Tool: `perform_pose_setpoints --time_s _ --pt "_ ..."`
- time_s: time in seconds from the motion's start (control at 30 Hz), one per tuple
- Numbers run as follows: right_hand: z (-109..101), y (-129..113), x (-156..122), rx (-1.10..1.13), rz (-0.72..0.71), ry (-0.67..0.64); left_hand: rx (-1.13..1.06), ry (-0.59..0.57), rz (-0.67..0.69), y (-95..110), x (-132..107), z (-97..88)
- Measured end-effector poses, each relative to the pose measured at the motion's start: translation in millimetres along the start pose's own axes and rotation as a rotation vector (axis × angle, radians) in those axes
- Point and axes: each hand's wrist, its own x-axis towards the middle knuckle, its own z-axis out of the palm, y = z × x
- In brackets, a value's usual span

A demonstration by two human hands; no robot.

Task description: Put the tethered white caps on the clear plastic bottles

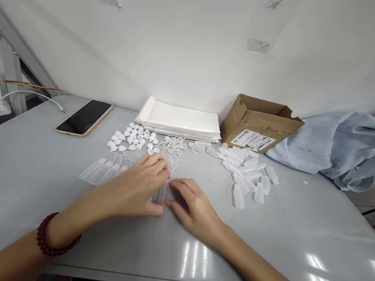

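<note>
Bottle (162, 193), one, seemingly pinched between fingers of left hand (135, 189) and right hand (197, 208); one phone (85, 117).

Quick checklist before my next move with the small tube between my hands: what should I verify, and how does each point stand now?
1. Grip on the small tube: ok. The left hand pinches it and the right hand touches it with its fingertips.
2. Cap seated on that tube: cannot tell, the fingers hide its top.
3. Loose caps at hand: ok, piled just beyond the left hand.
4. Bare tubes at hand: ok, heaped beyond the right hand, towards the cardboard box.
5. Row of tubes kept separate: ok, lying side by side left of the left hand.
6. Phone out of the way: ok, far left, apart from the parts.
</note>
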Motion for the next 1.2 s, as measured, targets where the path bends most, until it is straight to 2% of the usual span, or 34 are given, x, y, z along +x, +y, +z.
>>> perform_pose_setpoints --time_s 0.57,0.97,1.2 --pt "0.9 -2.0 2.1 -0.044 -0.032 -0.035 -0.010 0.001 -0.010 -1.5 -3.7 -4.5" --pt "2.6 -1.5 1.7 -0.044 -0.033 -0.018 0.033 0.092 0.030 -5.5 -6.7 -5.1" --pt "3.4 -1.2 1.5 -0.048 -0.039 -0.016 0.091 0.076 0.017 -5.8 -7.0 -4.7"
